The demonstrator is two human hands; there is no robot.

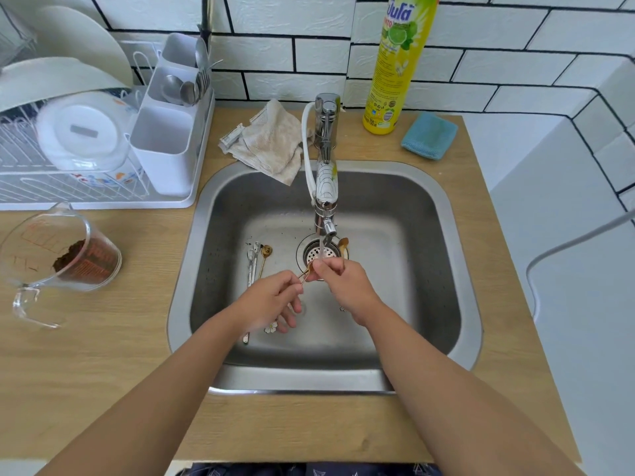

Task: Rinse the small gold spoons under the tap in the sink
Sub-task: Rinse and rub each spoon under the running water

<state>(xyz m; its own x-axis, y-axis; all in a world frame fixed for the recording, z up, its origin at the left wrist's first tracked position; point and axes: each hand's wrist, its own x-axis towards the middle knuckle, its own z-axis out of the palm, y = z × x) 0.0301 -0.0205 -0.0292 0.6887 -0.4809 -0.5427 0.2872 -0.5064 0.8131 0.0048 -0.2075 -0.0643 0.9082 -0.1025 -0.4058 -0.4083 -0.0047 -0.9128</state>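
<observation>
Two bare forearms reach from the bottom edge over a wooden counter (343, 427) into a square steel sink (443, 214). The left hand (271, 300) pinches the thin handle of a small gold spoon (304, 275) between thumb and forefinger, its other fingers hanging loosely curled. The right hand (338, 280), just beside it, has its fingers curled round the bowl end of the same spoon, holding it directly under the stream of water falling from the tap (325, 201), above the round drain strainer (311, 255). On the sink floor to the left of the hands lies a small group of spoons (256, 259) close together, two silver and one gold with a patterned bowl, their handles running toward the viewer under the left hand. Another gold spoon bowl (343, 242) shows just right of the drain, behind the water stream. On the counter to the left, a clear measuring jug (44, 249) lies tilted on its side with dark brown grounds inside. Farther back on the left stands a white dish rack (103, 190) with plates, a lid and a cutlery holder. Behind the sink, a crumpled beige cloth (271, 142) hangs over its rim beside the tap base. To the right of the tap, against the white tiled wall, stand a tall yellow bottle of dish soap (395, 63) and a blue sponge (429, 135).
</observation>
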